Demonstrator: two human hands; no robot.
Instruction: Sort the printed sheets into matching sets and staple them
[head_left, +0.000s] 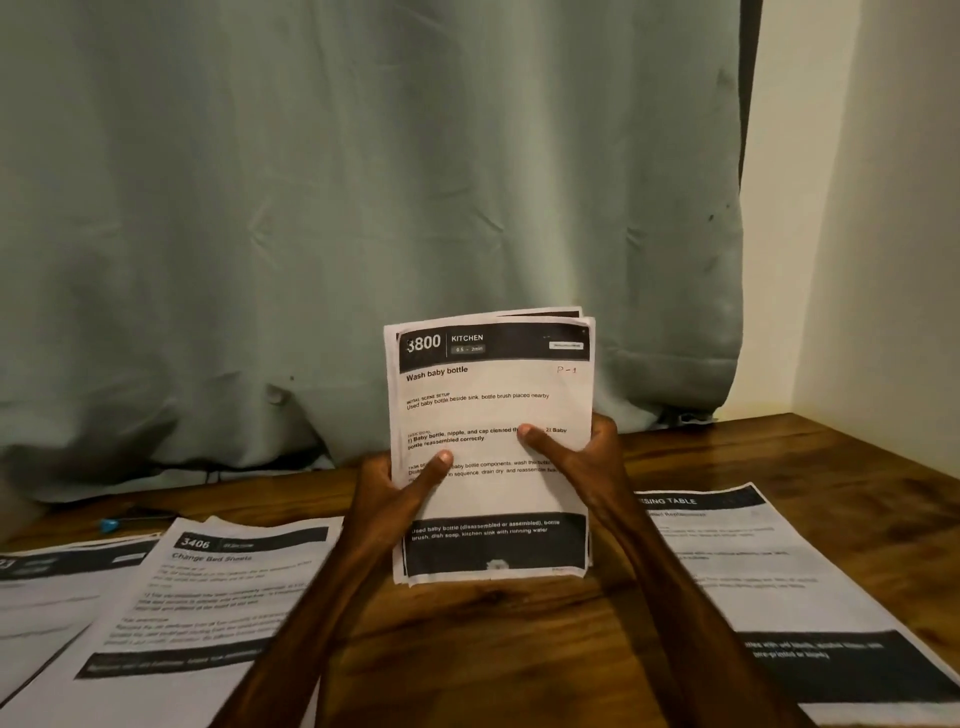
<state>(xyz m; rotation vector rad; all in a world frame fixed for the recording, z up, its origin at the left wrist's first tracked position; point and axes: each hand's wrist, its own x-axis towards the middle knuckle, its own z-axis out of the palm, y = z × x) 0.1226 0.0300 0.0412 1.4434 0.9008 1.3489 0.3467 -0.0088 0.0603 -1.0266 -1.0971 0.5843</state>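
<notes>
A small stack of printed sheets (493, 395) stands upright on its bottom edge on the wooden table (498, 639), front page headed "3800 KITCHEN, Wash baby bottle". My left hand (400, 493) grips its left edge, thumb on the front page. My right hand (582, 452) grips the right edge, thumb also across the front. A sheet headed "3406 Change Bed Sheets" (208, 597) lies flat at the left, overlapping another sheet (47, 592) at the far left. A sheet with a "…SSING TABLE" header (769, 566) lies at the right. No stapler is in view.
A grey-green curtain (363, 208) hangs behind the table, its hem resting on the tabletop. A cream wall (883, 208) closes off the right side. A small blue object (109, 525) lies at the far left near the curtain.
</notes>
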